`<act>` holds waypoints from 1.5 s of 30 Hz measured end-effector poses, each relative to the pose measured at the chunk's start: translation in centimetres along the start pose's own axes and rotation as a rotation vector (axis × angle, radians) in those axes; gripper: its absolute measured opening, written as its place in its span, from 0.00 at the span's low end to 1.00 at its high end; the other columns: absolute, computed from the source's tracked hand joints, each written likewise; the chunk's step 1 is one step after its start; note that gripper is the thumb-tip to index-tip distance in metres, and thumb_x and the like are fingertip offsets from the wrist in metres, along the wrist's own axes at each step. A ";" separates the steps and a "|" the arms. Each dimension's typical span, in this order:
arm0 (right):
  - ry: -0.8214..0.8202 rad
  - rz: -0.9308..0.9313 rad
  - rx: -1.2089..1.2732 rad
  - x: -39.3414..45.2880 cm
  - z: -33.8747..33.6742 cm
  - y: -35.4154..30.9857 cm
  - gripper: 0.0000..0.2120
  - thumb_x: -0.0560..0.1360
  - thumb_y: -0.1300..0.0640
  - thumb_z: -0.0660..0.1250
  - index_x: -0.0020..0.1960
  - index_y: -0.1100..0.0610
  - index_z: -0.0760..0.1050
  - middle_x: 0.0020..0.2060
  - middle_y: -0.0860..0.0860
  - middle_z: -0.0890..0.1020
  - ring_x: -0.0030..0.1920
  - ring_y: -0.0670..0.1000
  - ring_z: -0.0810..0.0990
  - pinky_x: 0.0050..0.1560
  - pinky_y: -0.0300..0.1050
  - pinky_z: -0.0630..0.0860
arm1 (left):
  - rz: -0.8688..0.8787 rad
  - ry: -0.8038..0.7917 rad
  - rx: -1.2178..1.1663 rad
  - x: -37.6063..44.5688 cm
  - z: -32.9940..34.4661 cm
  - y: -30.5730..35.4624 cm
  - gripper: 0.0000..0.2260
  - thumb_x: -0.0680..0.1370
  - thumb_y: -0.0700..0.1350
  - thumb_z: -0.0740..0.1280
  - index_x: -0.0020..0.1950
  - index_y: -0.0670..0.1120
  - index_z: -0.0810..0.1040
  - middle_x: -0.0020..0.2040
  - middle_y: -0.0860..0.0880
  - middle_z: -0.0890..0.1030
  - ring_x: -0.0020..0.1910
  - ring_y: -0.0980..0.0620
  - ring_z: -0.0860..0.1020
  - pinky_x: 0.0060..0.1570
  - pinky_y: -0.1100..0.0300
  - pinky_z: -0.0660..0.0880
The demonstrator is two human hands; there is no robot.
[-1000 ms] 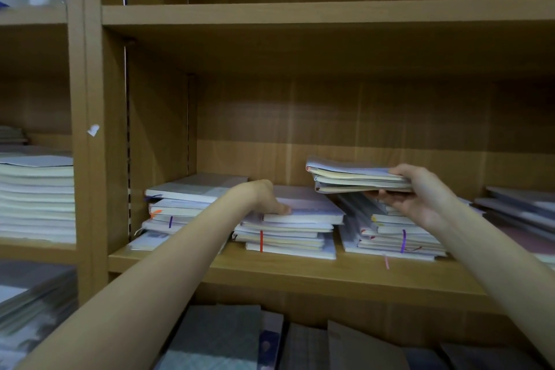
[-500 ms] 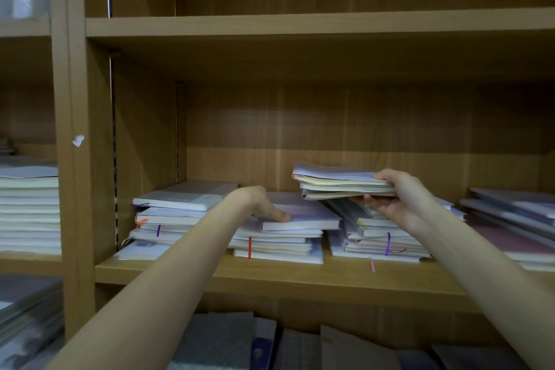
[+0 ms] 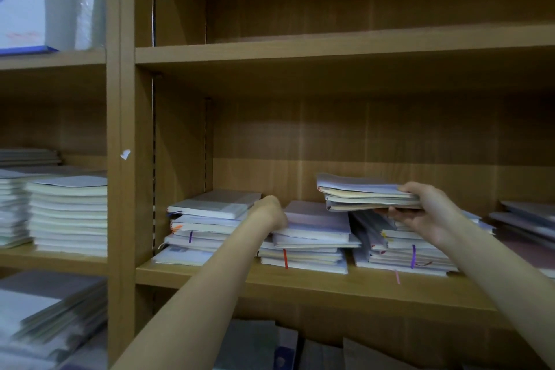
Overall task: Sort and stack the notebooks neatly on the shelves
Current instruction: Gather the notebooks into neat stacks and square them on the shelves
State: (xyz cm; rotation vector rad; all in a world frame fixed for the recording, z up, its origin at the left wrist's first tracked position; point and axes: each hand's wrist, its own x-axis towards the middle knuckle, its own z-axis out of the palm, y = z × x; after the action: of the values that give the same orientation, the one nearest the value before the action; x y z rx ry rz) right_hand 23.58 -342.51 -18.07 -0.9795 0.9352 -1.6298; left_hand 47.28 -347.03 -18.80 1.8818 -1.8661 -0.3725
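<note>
A person's two bare arms reach into a brown wooden shelf unit (image 3: 330, 284). The right hand (image 3: 426, 213) grips a small bundle of thin pale lilac-covered notebooks (image 3: 365, 193), thumb on top and fingers curled underneath at the bundle's right end. The bundle is held level in the air, clear of the piles.

Directly below that grip sits a slumped pile of pale notebooks with a purple ribbon marker (image 3: 405, 252), its upper books leaning. Just left of the grip, and lower, lies a flat stack of lilac and cream notebooks with a red ribbon (image 3: 312, 237). The left hand (image 3: 268, 213) rests at this stack's top left edge; whether its fingers curl around a book cannot be told, as they are hidden. Left of that hand is a third pile topped by a grey-covered notebook (image 3: 214, 204).
</note>
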 end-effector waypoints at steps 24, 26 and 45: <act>0.048 -0.042 -0.074 0.2 -0.4 0.3 0.07 0.76 0.67 0.61 0.54 0.66 0.69 0.41 0.60 0.75 0.38 0.57 0.76 0.24 0.38 0.76 | -0.008 -0.185 -0.191 -2.0 -0.4 1.8 0.09 0.79 0.44 0.62 0.52 0.38 0.70 0.39 0.43 0.74 0.34 0.50 0.74 0.38 0.60 0.75; 0.040 -0.050 -0.097 0.2 -0.4 0.2 0.10 0.76 0.67 0.61 0.56 0.66 0.69 0.41 0.61 0.75 0.38 0.57 0.77 0.24 0.39 0.76 | -0.001 -0.170 -0.211 -2.0 0.2 1.9 0.09 0.79 0.44 0.63 0.54 0.40 0.69 0.37 0.44 0.72 0.32 0.51 0.71 0.36 0.61 0.73; 0.039 0.001 -0.237 1.4 -1.2 -0.2 0.18 0.75 0.64 0.63 0.63 0.67 0.66 0.54 0.66 0.76 0.41 0.58 0.78 0.26 0.43 0.77 | -0.220 -0.264 -1.166 -0.5 1.3 2.2 0.07 0.79 0.36 0.60 0.55 0.37 0.73 0.43 0.40 0.75 0.40 0.47 0.75 0.30 0.58 0.78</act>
State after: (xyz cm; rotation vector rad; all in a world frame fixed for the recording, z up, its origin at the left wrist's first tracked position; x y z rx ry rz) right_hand 22.16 -343.67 -18.10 -1.1096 1.1750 -1.5668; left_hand 44.72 -346.61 -18.85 1.1999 -1.0813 -1.4520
